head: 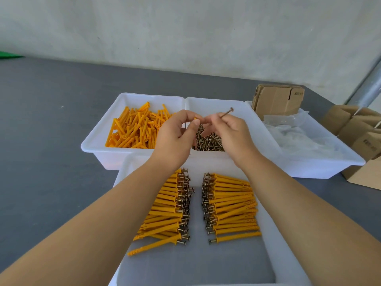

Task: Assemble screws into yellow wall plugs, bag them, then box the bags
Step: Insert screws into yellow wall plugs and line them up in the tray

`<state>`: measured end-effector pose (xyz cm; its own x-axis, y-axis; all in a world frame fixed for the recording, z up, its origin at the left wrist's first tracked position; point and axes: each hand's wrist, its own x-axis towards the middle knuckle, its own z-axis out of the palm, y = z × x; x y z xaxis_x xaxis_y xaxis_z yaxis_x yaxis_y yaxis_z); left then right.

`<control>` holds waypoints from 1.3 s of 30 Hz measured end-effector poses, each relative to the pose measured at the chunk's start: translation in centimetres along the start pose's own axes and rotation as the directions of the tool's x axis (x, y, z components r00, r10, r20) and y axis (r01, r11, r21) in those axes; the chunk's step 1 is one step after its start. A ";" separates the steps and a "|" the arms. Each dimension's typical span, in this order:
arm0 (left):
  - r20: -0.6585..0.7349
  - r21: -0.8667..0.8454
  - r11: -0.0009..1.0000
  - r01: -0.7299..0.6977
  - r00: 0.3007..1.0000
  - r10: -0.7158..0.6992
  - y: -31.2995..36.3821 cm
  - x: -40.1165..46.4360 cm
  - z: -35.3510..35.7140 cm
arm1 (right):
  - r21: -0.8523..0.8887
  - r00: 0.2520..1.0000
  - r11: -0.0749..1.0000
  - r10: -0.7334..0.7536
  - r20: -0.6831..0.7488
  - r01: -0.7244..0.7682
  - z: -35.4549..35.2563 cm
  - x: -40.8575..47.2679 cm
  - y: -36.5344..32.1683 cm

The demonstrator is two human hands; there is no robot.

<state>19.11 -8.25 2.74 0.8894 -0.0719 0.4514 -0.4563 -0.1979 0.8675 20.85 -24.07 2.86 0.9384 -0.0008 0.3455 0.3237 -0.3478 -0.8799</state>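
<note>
- The grey desk (51,141) carries four white trays and, at the far right, some brown cardboard boxes (358,133)
- The near tray (276,234) lies closest to the person and holds two rows of finished plugs with screws (231,205) (the screw heads of both rows point toward the middle gap)
- The far left tray (99,131) holds a loose heap of yellow wall plugs (134,131)
- The middle tray (243,114) holds a pile of loose screws (208,141); both hands are raised above it
- The far right tray (329,162) holds clear plastic bags (299,137), with flat folded cartons (278,100) standing at its back
- The left hand (175,137) pinches one yellow plug (195,118) between thumb and fingers; only the tip of it shows, so its grip is closed on the plug
- The right hand (231,133) pinches one screw (226,112) by the shaft, head pointing up and to the right, its other end hidden by the fingers, close beside the left hand's fingertips
</note>
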 end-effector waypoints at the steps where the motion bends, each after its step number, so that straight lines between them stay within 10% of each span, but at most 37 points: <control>1: -0.025 0.040 0.999 0.020 1.000 -0.019 -0.3 0.1 -0.1 | 0.004 1.000 1.000 -0.011 -0.024 0.012 0.0 0.1 0.0; 7: 0.124 0.163 0.985 0.056 0.989 -0.077 -0.5 -0.2 0.2 | 0.356 0.997 0.931 0.082 -0.009 -0.074 0.2 0.2 -0.5; 15: 0.237 0.016 0.990 0.139 0.962 -0.139 0.0 -0.7 0.7 | -0.021 0.988 0.998 -0.069 -0.136 0.067 0.1 -0.1 -0.7; 32: 0.326 -0.352 0.857 0.376 0.908 -0.264 -0.4 -0.8 1.3 | 0.008 0.955 0.987 -0.155 -0.254 0.162 0.6 -0.6 -1.5; 39: 0.232 -0.252 0.942 0.223 0.959 -0.165 0.1 -0.6 0.2 | 0.015 0.957 0.986 -0.157 -0.242 0.166 0.5 -0.5 -1.1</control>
<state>18.55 -8.40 2.54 0.9341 -0.2631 0.2412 -0.2381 0.0440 0.9702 20.10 -23.18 3.46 0.8184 -0.1733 0.5479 0.4763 -0.3289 -0.8154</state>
